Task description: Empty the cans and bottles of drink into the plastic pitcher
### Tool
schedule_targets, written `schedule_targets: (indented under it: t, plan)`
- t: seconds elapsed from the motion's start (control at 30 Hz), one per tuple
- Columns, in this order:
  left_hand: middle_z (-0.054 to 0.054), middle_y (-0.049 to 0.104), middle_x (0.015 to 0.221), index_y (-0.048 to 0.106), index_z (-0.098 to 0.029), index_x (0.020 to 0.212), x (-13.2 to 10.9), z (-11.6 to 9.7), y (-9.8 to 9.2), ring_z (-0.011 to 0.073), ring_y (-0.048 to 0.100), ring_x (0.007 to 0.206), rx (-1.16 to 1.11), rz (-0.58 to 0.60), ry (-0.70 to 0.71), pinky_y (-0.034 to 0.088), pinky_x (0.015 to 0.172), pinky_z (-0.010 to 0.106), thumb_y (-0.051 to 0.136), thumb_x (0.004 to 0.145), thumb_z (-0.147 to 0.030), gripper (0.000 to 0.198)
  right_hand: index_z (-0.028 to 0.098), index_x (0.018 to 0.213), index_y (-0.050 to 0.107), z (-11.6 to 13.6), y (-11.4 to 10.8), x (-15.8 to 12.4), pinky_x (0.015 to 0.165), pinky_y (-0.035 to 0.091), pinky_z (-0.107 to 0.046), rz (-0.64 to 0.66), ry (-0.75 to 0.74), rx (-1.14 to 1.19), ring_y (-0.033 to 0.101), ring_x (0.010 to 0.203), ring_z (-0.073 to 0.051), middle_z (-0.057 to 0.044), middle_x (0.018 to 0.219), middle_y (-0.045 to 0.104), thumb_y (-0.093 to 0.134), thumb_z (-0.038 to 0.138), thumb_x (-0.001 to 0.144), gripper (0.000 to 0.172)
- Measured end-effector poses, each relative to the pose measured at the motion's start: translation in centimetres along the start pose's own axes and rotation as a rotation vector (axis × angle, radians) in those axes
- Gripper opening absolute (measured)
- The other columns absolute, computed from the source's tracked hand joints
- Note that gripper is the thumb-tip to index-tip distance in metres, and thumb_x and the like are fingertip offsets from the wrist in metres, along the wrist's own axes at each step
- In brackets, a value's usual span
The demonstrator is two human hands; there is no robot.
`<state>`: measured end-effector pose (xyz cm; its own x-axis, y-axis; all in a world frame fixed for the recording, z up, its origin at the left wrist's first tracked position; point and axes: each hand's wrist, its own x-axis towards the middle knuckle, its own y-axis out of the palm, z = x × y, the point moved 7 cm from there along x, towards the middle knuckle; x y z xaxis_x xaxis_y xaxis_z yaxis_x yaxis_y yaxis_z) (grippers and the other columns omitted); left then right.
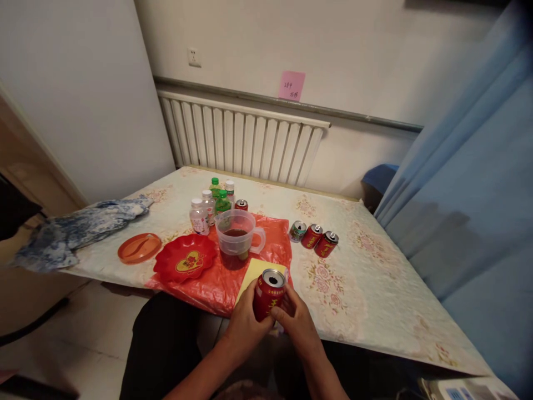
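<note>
A red drink can (266, 303) with yellow lettering is held upright between my two hands at the table's front edge; a dark opening shows in its silver top. My left hand (245, 314) wraps its left side, and my right hand (298, 316) grips it from the right. Just behind the can lies a yellow sheet or cloth (254, 273). Beyond it stands a clear plastic measuring jug (236, 225) with dark brownish liquid inside, its handle pointing right. Under the jug spreads a red plastic bag (272, 239).
Several bottles (200, 216) and another can (241, 205) stand behind the jug. A red scalloped plate (166, 266), an orange lid (139, 248) and a blue-white cloth (91, 225) lie left. Three cans, including a green can (297, 231), stand right. A blue curtain (470, 166) hangs at the right.
</note>
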<state>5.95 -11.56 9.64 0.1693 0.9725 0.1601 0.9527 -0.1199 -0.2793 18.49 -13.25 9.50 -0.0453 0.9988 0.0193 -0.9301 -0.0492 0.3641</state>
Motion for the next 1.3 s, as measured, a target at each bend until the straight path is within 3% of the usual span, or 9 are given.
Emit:
schedule_targets:
  t: [0.4, 0.6, 0.9, 1.07, 1.3]
  plan:
    - [0.017, 0.056, 0.131, 0.041, -0.012, 0.131, 0.0, 0.2, 0.0, 0.0325, 0.054, 0.122, -0.042, -0.004, -0.061, 0.041, 0.104, 0.049, 0.068, 0.063, -0.022, 0.074, 0.020, 0.127, 0.059, -1.0, -0.7, 0.2, 0.098, 0.049, -0.046, -0.115, 0.022, -0.124, 0.062, 0.113, -0.032, -0.009, 0.124, 0.066, 0.076, 0.018, 0.060, 0.069]
    - [0.014, 0.061, 0.123, 0.046, -0.013, 0.127, 0.1, -0.4, -0.2, 0.0313, 0.058, 0.113, -0.064, -0.008, -0.061, 0.045, 0.098, 0.046, 0.068, 0.060, -0.018, 0.070, 0.020, 0.130, 0.057, -0.3, -0.3, 0.1, 0.098, 0.050, -0.045, -0.093, 0.002, -0.191, 0.063, 0.113, -0.030, -0.009, 0.124, 0.066, 0.073, 0.015, 0.064, 0.067]
    - [0.012, 0.063, 0.119, 0.047, -0.013, 0.125, 0.3, -0.7, -0.5, 0.0282, 0.060, 0.109, -0.052, 0.010, -0.047, 0.046, 0.095, 0.040, 0.067, 0.065, -0.023, 0.064, 0.022, 0.132, 0.056, -0.1, -0.2, -0.1, 0.100, 0.049, -0.043, -0.025, -0.033, -0.172, 0.060, 0.118, -0.028, -0.008, 0.129, 0.064, 0.070, 0.019, 0.072, 0.061]
    - [0.010, 0.064, 0.115, 0.049, -0.014, 0.123, 0.2, -0.7, -0.4, 0.0263, 0.061, 0.105, -0.059, 0.047, -0.048, 0.048, 0.092, 0.038, 0.066, 0.069, -0.021, 0.057, 0.022, 0.129, 0.059, -0.1, -0.5, 0.1, 0.101, 0.048, -0.044, -0.054, -0.038, -0.201, 0.060, 0.118, -0.029, -0.008, 0.127, 0.065, 0.072, 0.021, 0.071, 0.060]
    - [0.012, 0.062, 0.123, 0.044, -0.014, 0.129, 0.3, 0.3, 0.0, 0.0271, 0.059, 0.112, -0.143, 0.078, -0.066, 0.046, 0.097, 0.038, 0.069, 0.068, -0.022, 0.066, 0.022, 0.132, 0.056, -0.5, -0.5, 0.1, 0.099, 0.049, -0.043, -0.038, -0.039, -0.186, 0.061, 0.117, -0.029, -0.008, 0.128, 0.064, 0.070, 0.020, 0.072, 0.062]
